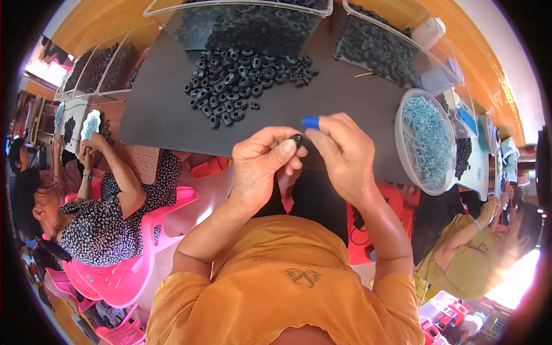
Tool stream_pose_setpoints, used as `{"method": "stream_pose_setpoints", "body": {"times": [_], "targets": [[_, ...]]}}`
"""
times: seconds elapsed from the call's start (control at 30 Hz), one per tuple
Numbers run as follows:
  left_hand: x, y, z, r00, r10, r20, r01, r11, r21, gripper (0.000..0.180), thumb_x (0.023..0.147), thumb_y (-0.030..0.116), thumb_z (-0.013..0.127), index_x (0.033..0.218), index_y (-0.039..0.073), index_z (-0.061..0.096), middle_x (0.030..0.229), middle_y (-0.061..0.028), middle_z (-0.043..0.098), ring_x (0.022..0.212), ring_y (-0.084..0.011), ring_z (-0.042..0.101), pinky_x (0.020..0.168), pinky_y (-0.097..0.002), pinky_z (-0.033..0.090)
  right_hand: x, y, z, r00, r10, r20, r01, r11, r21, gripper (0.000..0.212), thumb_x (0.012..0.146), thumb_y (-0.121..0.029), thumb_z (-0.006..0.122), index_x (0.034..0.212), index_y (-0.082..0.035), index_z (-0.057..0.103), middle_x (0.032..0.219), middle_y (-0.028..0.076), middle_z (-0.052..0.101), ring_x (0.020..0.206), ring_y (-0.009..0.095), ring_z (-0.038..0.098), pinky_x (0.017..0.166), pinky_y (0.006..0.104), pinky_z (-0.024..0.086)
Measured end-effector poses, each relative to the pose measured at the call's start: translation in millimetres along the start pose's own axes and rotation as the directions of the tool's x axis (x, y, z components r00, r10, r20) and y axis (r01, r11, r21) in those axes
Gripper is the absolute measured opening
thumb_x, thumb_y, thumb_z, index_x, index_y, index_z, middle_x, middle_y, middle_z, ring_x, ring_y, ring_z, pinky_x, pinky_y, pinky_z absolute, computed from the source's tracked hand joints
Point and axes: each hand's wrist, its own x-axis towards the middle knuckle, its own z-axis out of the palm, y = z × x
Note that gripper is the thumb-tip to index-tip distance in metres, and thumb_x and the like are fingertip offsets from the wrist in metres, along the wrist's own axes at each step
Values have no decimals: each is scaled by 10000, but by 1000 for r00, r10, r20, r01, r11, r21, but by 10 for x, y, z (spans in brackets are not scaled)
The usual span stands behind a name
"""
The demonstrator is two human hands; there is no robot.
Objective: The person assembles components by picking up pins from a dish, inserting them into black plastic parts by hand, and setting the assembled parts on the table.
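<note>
Between the thumb and forefinger of my left hand is a small black plastic part, pinched just in front of the table's near edge. Close by on its right, my right hand has its fingers curled, with a blue cover on one fingertip. Whether those fingers pinch something tiny is hidden. A loose pile of similar black plastic parts lies on the dark table beyond my hands. To the right sits a round clear tub full of small pale-blue translucent pieces.
Clear bins of black parts line the table's far side, with another bin at the right. A thin yellowish stick lies near it. One person works at the left on a pink chair; another person is at the right.
</note>
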Motion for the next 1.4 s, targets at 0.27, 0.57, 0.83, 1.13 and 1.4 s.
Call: {"method": "stream_pose_setpoints", "body": {"times": [0.27,0.57,0.83,1.13,1.4], "targets": [[-213,128,-261,989,102,-103,-85,984,158,264,867,152,653,1012,-64,610,820,-142,662,608,-147,592,544,-249,474,446,215,614,988,-107,111,125,978,-165,106,705,-27,657,802,-25,614,777,104,559,779,290,530,677,400,450],[-214,154,-328,988,112,-111,-91,980,177,241,876,128,637,1023,-61,610,818,-141,664,609,-141,596,541,-238,472,541,291,834,925,-280,257,352,886,-302,67,704,-18,598,758,-24,559,782,115,495,773,298,486,636,386,447],[-155,93,-222,997,63,-46,-55,985,162,204,887,124,630,1020,-31,632,815,-91,672,632,-104,596,547,-214,467,239,387,422,945,-239,222,307,881,-360,230,692,1,590,920,-9,621,784,112,482,756,290,477,632,379,437],[-6,28,18,999,48,1,-47,978,202,217,864,133,651,977,-51,636,792,-120,669,587,-126,585,525,-228,456,-19,455,-8,994,-6,109,45,933,-358,142,685,-25,653,786,-22,553,781,138,515,779,314,487,687,420,423],[96,-69,187,998,-28,57,15,975,221,201,869,110,648,1014,-29,642,805,-90,670,608,-88,574,539,-200,459,-189,536,-310,858,508,78,-501,795,342,132,819,-105,700,828,-23,597,714,-13,598,636,30,521,560,201,410]]}}
